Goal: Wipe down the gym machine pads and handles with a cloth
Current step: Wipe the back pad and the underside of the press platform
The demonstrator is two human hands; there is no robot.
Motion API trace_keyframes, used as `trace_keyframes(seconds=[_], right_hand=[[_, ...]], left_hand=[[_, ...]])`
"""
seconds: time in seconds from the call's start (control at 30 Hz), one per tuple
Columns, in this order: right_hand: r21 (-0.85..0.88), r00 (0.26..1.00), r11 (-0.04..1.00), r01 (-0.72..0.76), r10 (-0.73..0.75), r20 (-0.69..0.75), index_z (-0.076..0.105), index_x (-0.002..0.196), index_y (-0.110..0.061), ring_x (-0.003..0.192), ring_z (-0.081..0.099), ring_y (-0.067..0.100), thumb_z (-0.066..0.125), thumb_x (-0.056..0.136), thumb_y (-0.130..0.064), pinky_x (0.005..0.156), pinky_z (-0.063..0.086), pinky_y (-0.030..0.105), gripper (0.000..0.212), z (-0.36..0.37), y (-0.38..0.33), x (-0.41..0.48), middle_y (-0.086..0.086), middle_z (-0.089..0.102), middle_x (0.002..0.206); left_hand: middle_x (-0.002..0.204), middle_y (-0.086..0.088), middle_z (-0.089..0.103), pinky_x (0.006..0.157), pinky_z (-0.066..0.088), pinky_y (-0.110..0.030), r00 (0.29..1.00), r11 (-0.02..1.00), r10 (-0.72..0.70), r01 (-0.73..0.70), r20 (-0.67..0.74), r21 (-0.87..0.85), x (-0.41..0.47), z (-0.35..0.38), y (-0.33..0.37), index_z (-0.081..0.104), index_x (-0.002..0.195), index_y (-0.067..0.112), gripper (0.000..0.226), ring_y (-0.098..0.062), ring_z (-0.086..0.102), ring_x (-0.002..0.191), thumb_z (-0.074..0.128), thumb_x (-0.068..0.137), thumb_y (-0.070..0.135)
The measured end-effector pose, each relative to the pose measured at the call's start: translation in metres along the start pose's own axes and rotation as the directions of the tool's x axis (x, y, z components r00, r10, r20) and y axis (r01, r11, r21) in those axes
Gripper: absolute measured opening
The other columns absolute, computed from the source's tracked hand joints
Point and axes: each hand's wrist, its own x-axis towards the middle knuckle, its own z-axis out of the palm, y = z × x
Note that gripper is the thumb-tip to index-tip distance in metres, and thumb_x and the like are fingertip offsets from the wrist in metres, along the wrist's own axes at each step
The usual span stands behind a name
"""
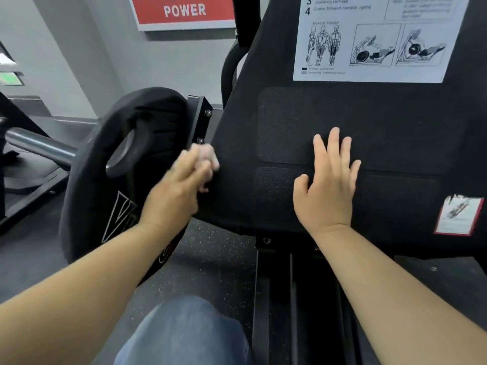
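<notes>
Left fingers (pixel 196 167) pinch cloth (pixel 209 154) at footplate (pixel 395 133) edge; right fingers (pixel 334 143) spread flat on it

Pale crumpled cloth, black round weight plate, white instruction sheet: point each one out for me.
pale crumpled cloth (pixel 209 156), head view, bunched end.
black round weight plate (pixel 87 201), head view, lower left face.
white instruction sheet (pixel 374 48), head view, diagram area.
</notes>
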Motion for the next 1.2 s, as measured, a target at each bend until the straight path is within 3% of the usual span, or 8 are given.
trace_keyframes(seconds=[0.1, 0.17, 0.33, 0.47, 0.7, 0.83, 0.97, 1.2], right_hand=[[-0.020, 1.000, 1.000, 0.008, -0.008, 0.007, 0.027, 0.156, -0.016, 0.154, 0.001, 0.027, 0.050, 0.089, -0.008, 0.122, -0.003, 0.047, 0.071, 0.000, 0.002, 0.001, 0.005, 0.009, 0.167], [-0.028, 1.000, 1.000, 0.012, -0.013, -0.006, 0.027, 0.156, -0.016, 0.154, 0.001, 0.028, 0.050, 0.088, -0.008, 0.121, -0.003, 0.046, 0.072, 0.000, 0.003, 0.002, 0.005, 0.009, 0.167], [-0.001, 1.000, 1.000, -0.015, 0.015, 0.009, 0.026, 0.156, -0.017, 0.154, -0.001, 0.027, 0.049, 0.089, -0.009, 0.121, -0.005, 0.045, 0.072, 0.003, -0.001, -0.001, 0.004, 0.007, 0.167], [-0.002, 0.998, 0.999, 0.032, -0.032, 0.053, 0.027, 0.156, -0.017, 0.154, 0.000, 0.023, 0.051, 0.091, -0.010, 0.123, -0.002, 0.044, 0.069, -0.007, 0.008, 0.000, 0.002, 0.010, 0.167], [-0.030, 0.996, 0.998, 0.046, -0.044, 0.073, 0.030, 0.155, -0.019, 0.154, 0.004, 0.022, 0.051, 0.092, -0.009, 0.122, -0.001, 0.041, 0.067, -0.030, 0.053, -0.012, -0.002, 0.016, 0.166], [-0.018, 0.994, 0.995, 0.097, -0.096, 0.053, 0.034, 0.153, -0.018, 0.153, 0.009, 0.022, 0.051, 0.091, -0.006, 0.123, 0.002, 0.038, 0.066, -0.037, 0.077, -0.017, 0.000, 0.020, 0.165], [-0.009, 1.000, 1.000, 0.003, -0.003, 0.001, 0.042, 0.149, -0.015, 0.152, 0.017, 0.024, 0.050, 0.091, -0.005, 0.122, 0.014, 0.040, 0.059, -0.059, 0.113, -0.038, 0.004, 0.028, 0.162], [0.260, 0.794, 0.769, -0.583, 0.608, -0.019, 0.063, 0.117, -0.023, 0.107, 0.059, 0.020, 0.055, 0.094, -0.013, 0.092, 0.046, 0.033, 0.026, -0.105, 0.183, -0.089, 0.000, 0.060, 0.123]], left_hand=[[0.143, 0.018, 0.043, 0.104, 0.038, -0.019, 0.913, 0.899, -0.408, 0.402, -0.001, -0.172, 0.002, 0.005, 0.011, 0.043, 0.148, 0.016, 0.062, -0.005, 0.050, 0.123, 0.063, 0.090, 0.006], [0.108, 0.031, 0.042, 0.075, 0.037, -0.001, 0.776, 0.731, -0.630, 0.602, 0.021, -0.322, -0.009, 0.016, 0.023, 0.052, 0.138, 0.023, 0.050, 0.010, 0.047, 0.090, 0.063, 0.092, 0.008], [0.127, -0.012, 0.048, 0.060, 0.054, -0.023, 0.188, 0.031, -0.961, 0.805, 0.205, -0.593, 0.000, 0.029, 0.045, 0.054, 0.121, 0.010, 0.029, -0.021, 0.061, 0.078, 0.062, 0.093, 0.007], [0.105, -0.025, 0.065, 0.070, 0.062, -0.043, 0.241, -0.070, -0.881, 0.785, 0.408, -0.616, -0.007, 0.057, 0.086, 0.058, 0.112, 0.004, 0.026, -0.036, 0.070, 0.090, 0.062, 0.087, 0.011], [0.132, -0.025, 0.049, 0.091, 0.053, -0.048, 0.014, -0.075, -0.990, 0.797, 0.142, -0.599, -0.009, 0.056, 0.059, 0.048, 0.124, 0.006, 0.038, -0.041, 0.058, 0.107, 0.062, 0.090, 0.012], [0.111, -0.020, 0.065, 0.071, 0.061, -0.049, 0.230, -0.164, -0.841, 0.754, 0.490, -0.636, 0.001, 0.080, 0.142, 0.057, 0.114, 0.016, 0.033, -0.035, 0.069, 0.089, 0.067, 0.084, 0.012], [0.108, -0.011, 0.062, 0.075, 0.058, -0.043, 0.325, -0.023, -0.841, 0.777, 0.433, -0.629, 0.001, 0.101, 0.202, 0.056, 0.098, 0.027, 0.025, -0.027, 0.066, 0.084, 0.063, 0.076, 0.019], [0.095, 0.012, 0.067, 0.083, 0.054, -0.033, 0.568, 0.197, -0.640, 0.773, 0.518, -0.604, -0.006, 0.091, 0.281, 0.055, 0.102, 0.032, 0.030, -0.009, 0.065, 0.088, 0.076, 0.081, 0.033]])
